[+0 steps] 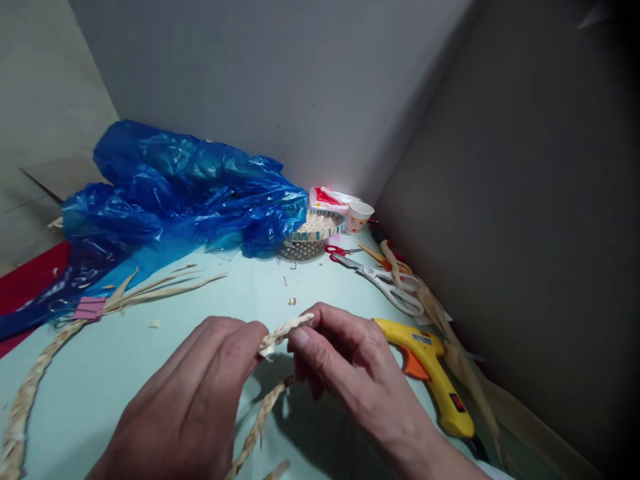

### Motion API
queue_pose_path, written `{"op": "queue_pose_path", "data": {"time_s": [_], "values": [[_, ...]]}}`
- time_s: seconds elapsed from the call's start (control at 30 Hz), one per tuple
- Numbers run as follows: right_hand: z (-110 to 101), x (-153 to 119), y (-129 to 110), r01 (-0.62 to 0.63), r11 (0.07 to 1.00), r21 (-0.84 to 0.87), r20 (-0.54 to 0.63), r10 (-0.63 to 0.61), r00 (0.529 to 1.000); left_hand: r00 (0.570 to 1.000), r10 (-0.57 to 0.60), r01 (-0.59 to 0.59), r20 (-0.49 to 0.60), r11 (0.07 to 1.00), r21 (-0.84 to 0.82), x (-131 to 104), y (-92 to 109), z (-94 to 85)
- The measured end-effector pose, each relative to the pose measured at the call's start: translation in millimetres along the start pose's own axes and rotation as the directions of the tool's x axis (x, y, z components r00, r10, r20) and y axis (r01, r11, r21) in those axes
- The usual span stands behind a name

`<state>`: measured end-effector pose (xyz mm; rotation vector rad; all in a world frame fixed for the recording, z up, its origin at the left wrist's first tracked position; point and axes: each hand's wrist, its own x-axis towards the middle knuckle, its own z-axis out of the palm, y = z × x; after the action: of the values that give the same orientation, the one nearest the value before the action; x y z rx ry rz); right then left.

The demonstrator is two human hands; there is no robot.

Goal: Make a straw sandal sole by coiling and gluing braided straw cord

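A braided cord of pale dried husk (281,335) stretches between my two hands, above the table. My left hand (200,393) pinches it near one end, its fingertips partly hidden behind the knuckles. On the other side my right hand (345,360) grips the cord between thumb and index finger. More of the braid (260,420) hangs below, running down between the hands. At the left, another length of braid (33,387) curves up to a pink clip (90,308), and loose husk strands (165,291) fan out beyond it.
A yellow glue gun (437,373) lies right of my right hand. Behind it are white-handled scissors (390,287), red-handled scissors (340,251) and husk strips (453,340). Farther back stand a woven basket (320,227), a paper cup (360,215) and a blue plastic bag (185,193) against grey walls.
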<state>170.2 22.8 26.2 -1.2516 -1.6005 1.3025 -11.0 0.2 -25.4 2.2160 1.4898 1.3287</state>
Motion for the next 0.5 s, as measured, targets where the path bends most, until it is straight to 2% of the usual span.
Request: {"op": "queue_pose_path", "data": {"time_s": [0.13,0.3,0.37,0.43,0.5], "values": [[2.2,0.4,0.3,-0.021,0.998,0.054,0.026,0.02,0.999,0.998,-0.049,0.05,0.028,0.997,-0.056,5.5,9.3,-0.6],[0.4,0.2,-0.1,-0.035,0.993,0.112,0.063,0.028,0.998,0.978,-0.203,0.205,0.046,0.978,-0.043,14.3,23.2,-6.7],[-2.0,-0.8,-2.1,-0.022,0.998,0.06,0.071,0.018,0.997,0.953,-0.291,0.295,0.086,0.955,-0.028,17.3,25.3,-10.5],[-4.8,-1.9,-5.2,-0.007,1.0,-0.01,0.075,0.007,0.997,0.908,-0.39,0.399,0.151,0.916,-0.035,19.9,25.1,-13.5],[-7.3,-2.2,-8.3,0.01,0.999,-0.053,0.079,-0.006,0.997,0.862,-0.466,0.495,0.197,0.859,-0.134,21.6,23.6,-14.9]]}}
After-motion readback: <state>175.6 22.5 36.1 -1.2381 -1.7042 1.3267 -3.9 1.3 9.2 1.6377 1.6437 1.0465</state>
